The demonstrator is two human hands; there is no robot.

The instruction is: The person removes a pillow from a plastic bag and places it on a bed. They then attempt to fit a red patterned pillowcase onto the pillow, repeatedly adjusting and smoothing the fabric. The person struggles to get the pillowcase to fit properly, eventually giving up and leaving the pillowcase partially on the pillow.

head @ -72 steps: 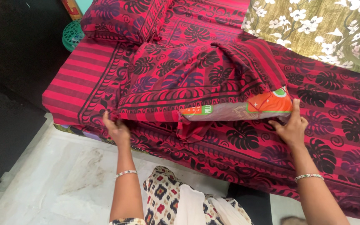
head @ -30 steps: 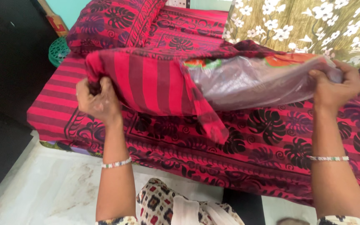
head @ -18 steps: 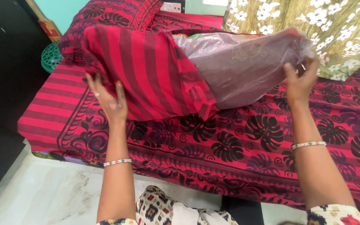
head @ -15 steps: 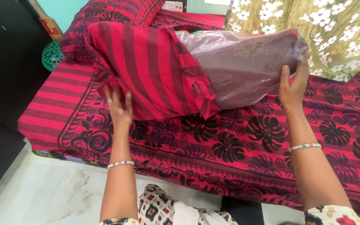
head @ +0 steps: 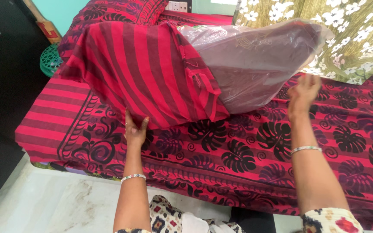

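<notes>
A pillow wrapped in clear plastic point(head: 260, 60) sits tilted on the bed, its left half inside a red-and-maroon striped pillowcase point(head: 139, 69). My left hand point(head: 135, 129) presses flat against the lower edge of the striped cover, fingers spread. My right hand point(head: 303, 92) is blurred, held just below the plastic-wrapped end, fingers apart and holding nothing. Both wrists wear beaded bangles.
The bed carries a red sheet with black leaf prints point(head: 247, 151). A second matching pillow point(head: 113, 13) lies at the head, an olive floral blanket point(head: 350, 30) at the back right. A green basket point(head: 48, 58) stands by the dark wall; pale floor point(head: 57, 207) lies below.
The pillow was lifted off the bed and turned striped side up. Since half a second ago my right hand has let go of the plastic end, and my left hand has slid lower on the cover.
</notes>
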